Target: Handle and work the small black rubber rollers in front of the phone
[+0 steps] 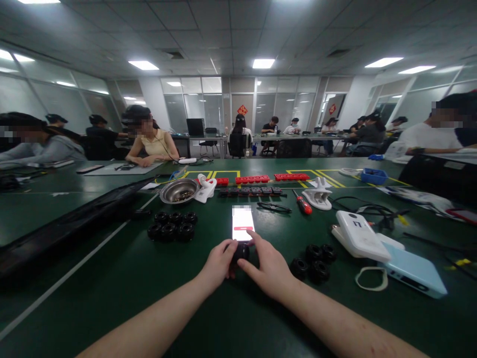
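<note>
My left hand [219, 262] is closed around a small black wheel [243, 251], with the thumb on top and the other fingers partly hidden beneath. Just beyond it lies a phone [243, 224] with a lit white screen and a red bar. My right hand [269, 263] has its thumb and index finger spread apart. Its index fingertip is at the lower right of the screen, and its thumb is beside the wheel. Similar black wheels [171, 226] sit in two rows on the left, and several more wheels [315, 261] are grouped on the right.
Behind the phone are a row of black parts [251, 192], red trays [252, 179], black-framed glasses [274, 207] and a red screwdriver [303, 203]. A metal bowl [179, 191] holds small pieces. White devices [359, 233] and a light-blue box [413, 268] lie right. Other people sit around.
</note>
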`<act>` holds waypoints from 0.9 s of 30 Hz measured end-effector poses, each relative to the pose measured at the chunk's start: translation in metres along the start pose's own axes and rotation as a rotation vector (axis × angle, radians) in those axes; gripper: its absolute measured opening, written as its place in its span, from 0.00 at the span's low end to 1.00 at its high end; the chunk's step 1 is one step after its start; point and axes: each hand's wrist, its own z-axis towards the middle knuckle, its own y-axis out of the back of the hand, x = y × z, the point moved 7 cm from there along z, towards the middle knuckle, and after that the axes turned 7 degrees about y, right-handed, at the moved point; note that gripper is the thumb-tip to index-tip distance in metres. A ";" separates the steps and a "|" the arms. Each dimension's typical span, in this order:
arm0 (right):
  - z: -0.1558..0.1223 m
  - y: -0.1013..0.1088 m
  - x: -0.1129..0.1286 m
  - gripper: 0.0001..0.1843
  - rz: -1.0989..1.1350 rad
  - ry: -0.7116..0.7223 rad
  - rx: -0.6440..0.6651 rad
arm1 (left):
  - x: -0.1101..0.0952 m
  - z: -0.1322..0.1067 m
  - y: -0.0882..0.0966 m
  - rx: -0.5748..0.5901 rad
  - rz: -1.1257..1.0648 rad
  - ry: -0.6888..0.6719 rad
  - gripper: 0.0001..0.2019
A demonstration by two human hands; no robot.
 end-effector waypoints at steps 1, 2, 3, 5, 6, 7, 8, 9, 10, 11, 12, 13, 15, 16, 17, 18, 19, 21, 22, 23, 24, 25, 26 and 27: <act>-0.001 -0.002 -0.003 0.27 0.005 -0.052 0.027 | 0.001 0.000 -0.001 0.009 -0.002 0.000 0.23; -0.001 -0.004 -0.005 0.21 0.008 -0.079 0.057 | 0.002 0.000 -0.001 0.014 -0.007 0.005 0.22; -0.001 -0.006 -0.004 0.18 0.011 -0.079 0.084 | 0.003 0.000 -0.001 0.015 -0.014 0.013 0.22; -0.001 -0.008 0.000 0.14 0.025 -0.023 0.106 | 0.004 0.000 0.000 0.003 -0.025 0.025 0.20; 0.000 -0.008 0.003 0.13 0.031 0.022 0.097 | 0.004 0.000 0.001 -0.011 -0.033 0.031 0.19; 0.000 -0.007 0.007 0.14 0.030 0.070 0.080 | 0.003 0.000 0.002 -0.026 -0.042 0.038 0.18; 0.000 -0.006 0.010 0.17 0.021 0.118 0.060 | 0.004 0.000 0.003 -0.038 -0.052 0.049 0.18; -0.001 -0.005 0.013 0.21 0.008 0.162 0.042 | 0.004 0.000 0.004 -0.046 -0.060 0.059 0.18; -0.001 -0.005 0.015 0.24 -0.006 0.194 0.028 | 0.004 0.000 0.004 -0.049 -0.066 0.067 0.18; -0.001 -0.004 0.015 0.27 -0.015 0.209 0.019 | 0.003 0.001 0.004 -0.047 -0.066 0.071 0.18; -0.001 -0.004 0.014 0.29 -0.015 0.203 0.012 | 0.003 0.000 0.003 -0.041 -0.062 0.071 0.18; -0.001 -0.003 0.012 0.31 -0.006 0.176 0.001 | 0.002 0.000 0.003 -0.036 -0.056 0.069 0.17; 0.000 -0.001 0.004 0.34 0.029 0.082 -0.014 | 0.001 0.000 0.002 -0.024 -0.041 0.060 0.17; 0.000 -0.001 0.000 0.32 0.046 0.033 -0.011 | 0.001 0.000 0.001 -0.018 -0.033 0.058 0.16; -0.001 -0.002 -0.003 0.27 0.060 -0.006 0.005 | 0.001 -0.001 0.001 -0.012 -0.026 0.057 0.16; -0.001 -0.003 -0.005 0.21 0.072 -0.035 0.026 | 0.001 -0.001 0.000 -0.009 -0.020 0.054 0.16; -0.002 -0.005 -0.006 0.16 0.080 -0.051 0.047 | 0.000 -0.001 0.000 -0.008 -0.013 0.049 0.16; -0.003 -0.007 -0.004 0.13 0.085 -0.038 0.052 | -0.001 -0.002 0.000 -0.010 0.001 0.028 0.16; -0.003 -0.007 -0.001 0.12 0.087 -0.010 0.033 | -0.001 -0.002 0.000 -0.015 0.005 0.018 0.16; -0.003 -0.006 0.003 0.12 0.086 0.029 0.005 | -0.002 -0.003 0.001 -0.025 0.003 0.010 0.16; -0.004 -0.005 0.007 0.15 0.084 0.076 -0.021 | -0.003 -0.003 0.002 -0.038 -0.003 0.009 0.16; -0.005 -0.004 0.011 0.19 0.082 0.119 -0.043 | -0.003 -0.003 0.003 -0.050 -0.016 0.013 0.16; -0.005 -0.003 0.013 0.22 0.080 0.149 -0.059 | -0.003 -0.003 0.004 -0.064 -0.034 0.021 0.16; -0.005 -0.003 0.014 0.25 0.079 0.160 -0.068 | -0.003 -0.004 0.005 -0.075 -0.052 0.028 0.16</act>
